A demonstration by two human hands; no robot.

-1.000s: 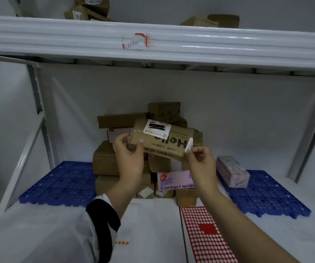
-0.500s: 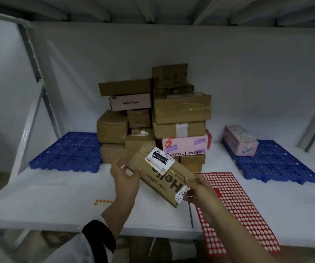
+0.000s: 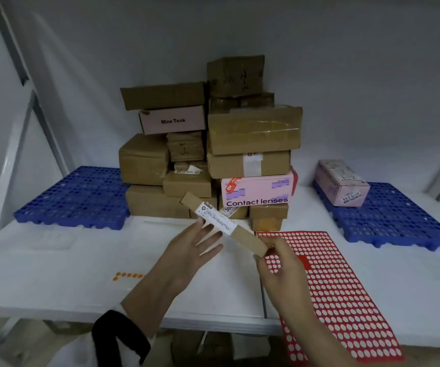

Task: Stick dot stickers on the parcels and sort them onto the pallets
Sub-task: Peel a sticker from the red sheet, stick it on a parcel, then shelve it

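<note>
Parcels (image 3: 253,133) tower behind slim box (image 3: 245,238) pinched in right hand (image 3: 282,263), left hand (image 3: 187,252) splayed open.

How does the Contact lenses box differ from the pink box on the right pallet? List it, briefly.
The Contact lenses box sits low under stacked brown parcels; the pink box lies alone on the right pallet. The Contact lenses box shows its long printed side squarely; the pink box is angled, short end forward. The Contact lenses box bears a red tag; the pink box a small printed label. Both are pink.
</note>
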